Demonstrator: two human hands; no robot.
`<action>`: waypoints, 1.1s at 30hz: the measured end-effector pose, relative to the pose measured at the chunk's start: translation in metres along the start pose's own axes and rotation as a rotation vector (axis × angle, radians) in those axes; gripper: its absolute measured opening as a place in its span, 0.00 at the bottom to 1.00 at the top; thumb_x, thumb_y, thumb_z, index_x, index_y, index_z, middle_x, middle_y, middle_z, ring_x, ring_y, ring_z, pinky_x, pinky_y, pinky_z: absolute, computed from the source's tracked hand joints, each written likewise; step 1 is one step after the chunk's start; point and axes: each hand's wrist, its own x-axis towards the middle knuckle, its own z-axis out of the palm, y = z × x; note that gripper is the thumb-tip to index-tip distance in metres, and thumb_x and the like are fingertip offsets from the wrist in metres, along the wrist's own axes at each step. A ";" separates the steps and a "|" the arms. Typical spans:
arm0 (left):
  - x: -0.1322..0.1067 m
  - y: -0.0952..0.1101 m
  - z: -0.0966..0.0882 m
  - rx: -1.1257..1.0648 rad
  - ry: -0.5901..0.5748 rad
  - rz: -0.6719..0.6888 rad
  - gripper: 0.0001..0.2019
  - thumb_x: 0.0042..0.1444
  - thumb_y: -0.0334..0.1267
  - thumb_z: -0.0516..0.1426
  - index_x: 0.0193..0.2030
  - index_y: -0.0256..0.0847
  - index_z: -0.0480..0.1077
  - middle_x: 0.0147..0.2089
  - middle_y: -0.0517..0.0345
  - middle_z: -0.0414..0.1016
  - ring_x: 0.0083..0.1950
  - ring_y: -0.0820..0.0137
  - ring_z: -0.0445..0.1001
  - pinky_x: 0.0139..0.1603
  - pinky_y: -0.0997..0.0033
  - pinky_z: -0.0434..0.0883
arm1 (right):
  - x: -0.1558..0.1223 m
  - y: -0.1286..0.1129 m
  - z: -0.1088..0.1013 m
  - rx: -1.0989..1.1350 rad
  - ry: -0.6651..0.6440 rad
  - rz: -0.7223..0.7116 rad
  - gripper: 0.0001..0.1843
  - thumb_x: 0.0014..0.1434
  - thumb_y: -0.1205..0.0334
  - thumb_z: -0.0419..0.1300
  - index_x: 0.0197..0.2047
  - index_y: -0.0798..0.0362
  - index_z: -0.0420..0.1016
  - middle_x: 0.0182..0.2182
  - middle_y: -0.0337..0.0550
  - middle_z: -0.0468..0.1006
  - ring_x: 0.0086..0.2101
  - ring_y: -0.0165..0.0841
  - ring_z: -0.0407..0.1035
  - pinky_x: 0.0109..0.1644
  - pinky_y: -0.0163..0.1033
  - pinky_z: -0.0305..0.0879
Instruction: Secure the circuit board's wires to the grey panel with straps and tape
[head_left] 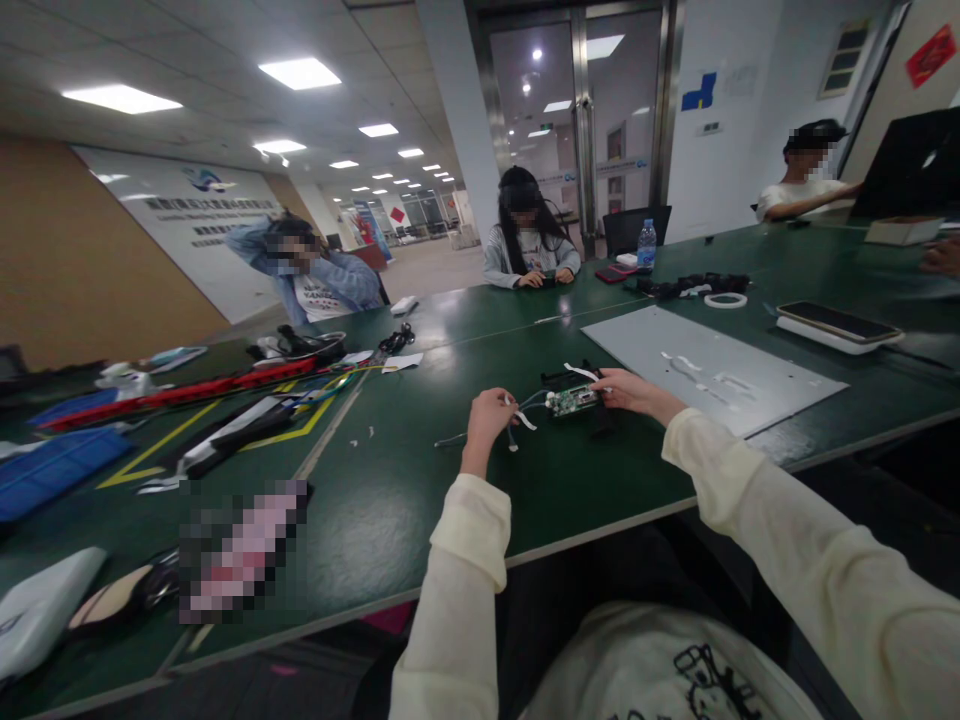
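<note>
Circuit board (572, 401) sits on the green bench (390, 500) between both hands. The right hand (628, 391) grips its edge, and the left hand (489, 412) pinches a white wire (525, 420) trailing from it.

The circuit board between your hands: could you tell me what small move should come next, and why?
Probably draw the left hand back a little while the right hand steadies the circuit board: the white wires between them curve loosely.

Open office workspace: long green tables (420, 500), ceiling panel lights (300, 72), glass doors (577, 120).
</note>
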 end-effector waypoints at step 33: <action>-0.012 0.011 0.007 0.556 0.272 0.209 0.16 0.63 0.42 0.49 0.54 0.37 0.65 0.51 0.43 0.70 0.52 0.59 0.70 0.50 0.64 0.67 | -0.019 -0.025 -0.113 -0.516 0.945 -0.377 0.08 0.52 0.71 0.53 0.31 0.53 0.72 0.25 0.40 0.72 0.34 0.31 0.66 0.47 0.37 0.61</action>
